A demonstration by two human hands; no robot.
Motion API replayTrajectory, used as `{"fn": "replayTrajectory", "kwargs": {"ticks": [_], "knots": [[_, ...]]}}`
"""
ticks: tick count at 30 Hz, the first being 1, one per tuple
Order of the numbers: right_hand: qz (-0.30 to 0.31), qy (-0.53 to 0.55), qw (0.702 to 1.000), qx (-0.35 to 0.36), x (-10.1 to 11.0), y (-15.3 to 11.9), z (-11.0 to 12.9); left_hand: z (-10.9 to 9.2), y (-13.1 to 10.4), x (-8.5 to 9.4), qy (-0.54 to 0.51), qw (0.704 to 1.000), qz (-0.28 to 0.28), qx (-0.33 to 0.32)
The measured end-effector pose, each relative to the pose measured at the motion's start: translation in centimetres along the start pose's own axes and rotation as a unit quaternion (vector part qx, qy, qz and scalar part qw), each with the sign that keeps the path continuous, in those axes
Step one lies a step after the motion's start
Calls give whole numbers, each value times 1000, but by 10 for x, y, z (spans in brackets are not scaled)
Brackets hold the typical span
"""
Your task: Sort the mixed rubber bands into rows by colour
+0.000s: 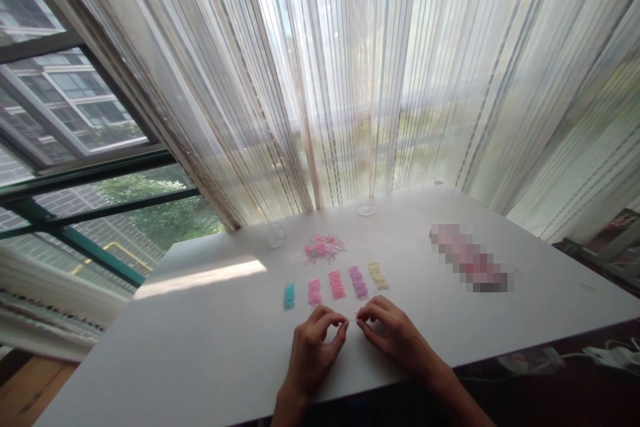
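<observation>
Near the table's front edge, the fingertips of both hands met, thumb and forefinger of each pinched nearly closed on something very small between them, perhaps a bead on a fine thread point(353, 321); it was too small to tell for sure. The left hand point(314, 347) curled with its knuckles raised, the right hand point(395, 333) mirrored it, and both rested their heels on the white table point(200, 347), probably to steady such fine work. Just beyond the fingers lay a row of small sorted piles, set out by colour from left to right: a teal pile point(289, 295), a pink pile point(315, 292), a deeper pink pile point(337, 285), a purple pile point(359, 281) and a pale yellow pile point(379, 275), each apart from the next, likely so that one colour could be taken without mixing. Farther back, toward the far edge, sat a loose mixed heap point(325, 248), mostly pink, with a small clear cup point(275, 234) to its left and a clear dish point(367, 209) by the sheer curtain point(350, 80).
</observation>
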State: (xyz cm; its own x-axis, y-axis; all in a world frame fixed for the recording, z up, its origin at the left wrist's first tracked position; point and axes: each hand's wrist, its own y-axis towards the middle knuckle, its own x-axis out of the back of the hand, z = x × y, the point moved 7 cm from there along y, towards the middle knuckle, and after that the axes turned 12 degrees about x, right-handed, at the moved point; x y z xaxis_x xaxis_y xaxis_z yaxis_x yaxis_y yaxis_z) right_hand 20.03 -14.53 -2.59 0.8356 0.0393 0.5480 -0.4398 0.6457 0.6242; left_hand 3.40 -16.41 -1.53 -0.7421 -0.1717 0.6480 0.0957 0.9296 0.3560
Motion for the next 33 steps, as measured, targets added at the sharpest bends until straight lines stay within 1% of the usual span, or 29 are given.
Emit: {"fn": "replayTrajectory", "kwargs": {"ticks": [2,4,7,9,10,12,15,18,22,27,33], "knots": [[0,3,1000,-6,1,0,0,10,3,17,-13,1000,-8,27],[2,7,1000,-13,2,1,0,25,8,42,-6,998,-45,44],[3,8,1000,-19,2,1,0,52,13,77,35,993,-91,62],[2,7,1000,-21,1,0,0,69,16,91,54,990,-105,73],[2,6,1000,-22,1,0,-1,76,16,94,63,989,-103,79],[3,2,1000,-23,1,0,-1,87,16,95,72,988,-99,93],[7,-4,1000,-24,1,0,-1,93,14,91,75,987,-92,108],[12,-7,1000,-28,1,0,-2,94,13,89,83,985,-87,120],[14,-7,999,-28,1,0,-2,96,13,91,102,982,-82,134],[10,-9,999,-30,2,1,0,99,12,91,115,981,-78,138],[11,-11,999,-33,1,1,-2,98,11,89,116,980,-70,143]]}}
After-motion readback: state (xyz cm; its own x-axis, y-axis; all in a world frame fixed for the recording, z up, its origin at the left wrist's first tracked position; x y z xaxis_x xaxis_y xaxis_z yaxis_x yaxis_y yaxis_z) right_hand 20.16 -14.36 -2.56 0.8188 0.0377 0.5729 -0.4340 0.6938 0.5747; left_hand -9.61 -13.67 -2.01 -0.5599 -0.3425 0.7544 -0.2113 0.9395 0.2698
